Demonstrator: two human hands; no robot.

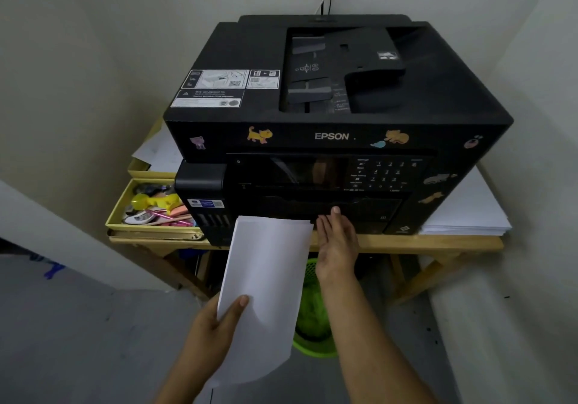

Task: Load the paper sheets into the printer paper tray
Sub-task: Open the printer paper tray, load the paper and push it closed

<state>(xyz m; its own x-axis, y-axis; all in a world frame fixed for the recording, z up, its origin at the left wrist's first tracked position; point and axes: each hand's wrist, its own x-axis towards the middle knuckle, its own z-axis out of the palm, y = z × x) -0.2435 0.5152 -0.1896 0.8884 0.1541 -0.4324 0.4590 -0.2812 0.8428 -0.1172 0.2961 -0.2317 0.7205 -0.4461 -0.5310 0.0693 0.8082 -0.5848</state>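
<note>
At frame centre, my left hand (219, 319) pinches the paper sheets (266, 288) while my open right hand (336, 244) reaches for the Epson printer (337, 116) tray front (331, 209).

Printers: one Epson printer (328, 136)
Hands: two, left hand (219, 325) and right hand (336, 247)
Baskets: one green basket (312, 319) (partly hidden)
Paper stacks: one far-right paper stack (466, 212)

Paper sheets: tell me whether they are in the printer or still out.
Out. The paper sheets hang in front of the printer, pinched by the left hand; the right hand touches the printer's lower front.
</note>
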